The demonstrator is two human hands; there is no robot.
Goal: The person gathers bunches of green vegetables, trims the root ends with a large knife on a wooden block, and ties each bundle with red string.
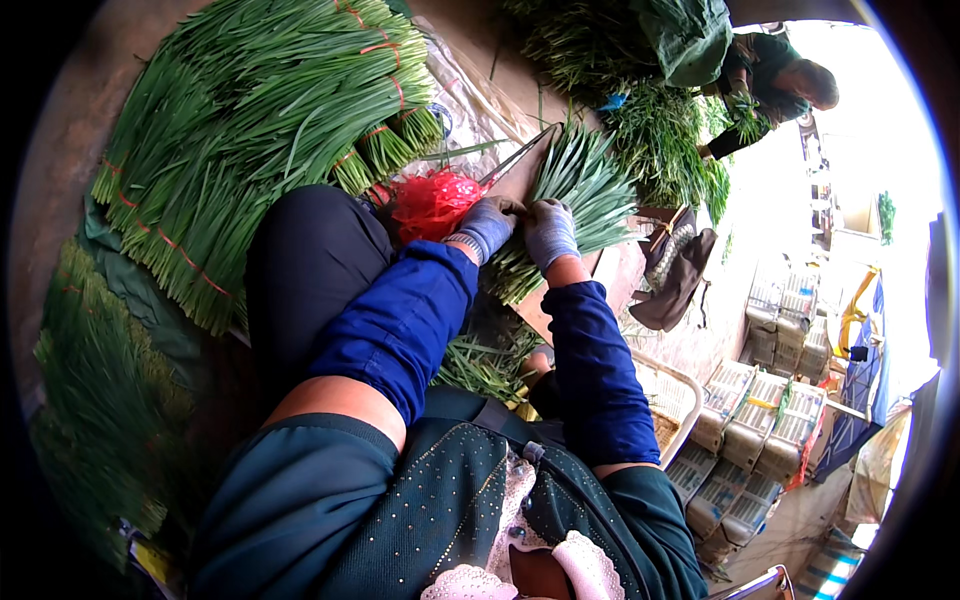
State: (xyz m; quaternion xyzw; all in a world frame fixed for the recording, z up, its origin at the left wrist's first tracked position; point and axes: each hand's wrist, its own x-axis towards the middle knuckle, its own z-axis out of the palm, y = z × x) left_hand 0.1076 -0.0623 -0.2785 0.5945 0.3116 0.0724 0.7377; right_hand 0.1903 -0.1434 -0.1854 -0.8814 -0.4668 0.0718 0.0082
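Observation:
A bundle of long green leaves with pale stems, like garlic chives (589,187), lies before me, leaf ends pointing away. My left hand (487,225) and my right hand (551,231), both in grey-blue knit gloves, meet at its middle with fingers curled in; whether a tie is pinched between them is hidden. A tangle of red plastic strips (435,202) sits just left of my left hand. Beside it a long thin dark metal blade or pair of shears (521,156) points away. Red-tied bundles of the same greens (262,97) form a large pile at the left.
Loose greens (660,142) lie at the upper right, where another person (780,82) holds a bunch. A brown cloth bag or garment (675,277) lies right of my bundle. Nearer are a white plastic basket (694,397) and stacked wrapped packs (757,420). Cut leaves (484,367) lie below my hands.

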